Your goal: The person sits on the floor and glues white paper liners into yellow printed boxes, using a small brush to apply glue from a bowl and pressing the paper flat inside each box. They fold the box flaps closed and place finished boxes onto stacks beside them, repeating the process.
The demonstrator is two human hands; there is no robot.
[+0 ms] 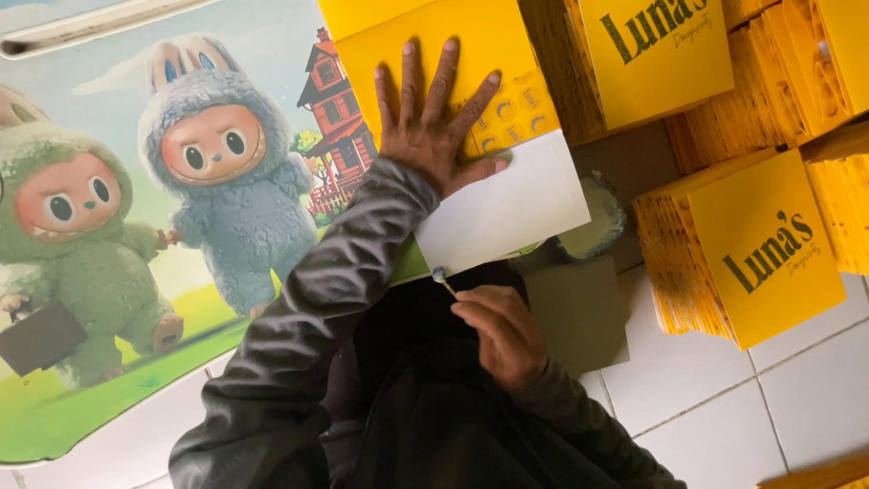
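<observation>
— So where is the left hand (425, 127)?

— Flat on the yellow card (434, 41), palm down, fingers (409, 77) spread wide apart — it presses, it grips nothing. The thumb rests on the top edge of the white flap (502, 204), which sticks out just below the yellow card.

— And the right hand (502, 335)?

— Below the white flap, fingers curled together and clamped on a thin brush (444, 279). The brush tip touches the flap's lower left corner.

— What does the card lie on?

— A low counter (181, 226) printed with furry cartoon creatures and a red house; the card sits at its right end, partly over the house.

— Anything close by?

— A small round dish (599, 217) just right of the white flap, partly tucked under it; I cannot tell what it holds. Further right of the flap, stacks of yellow cards (769, 244) stand on the white tiled floor (724, 407) — more stacks are above them.
</observation>
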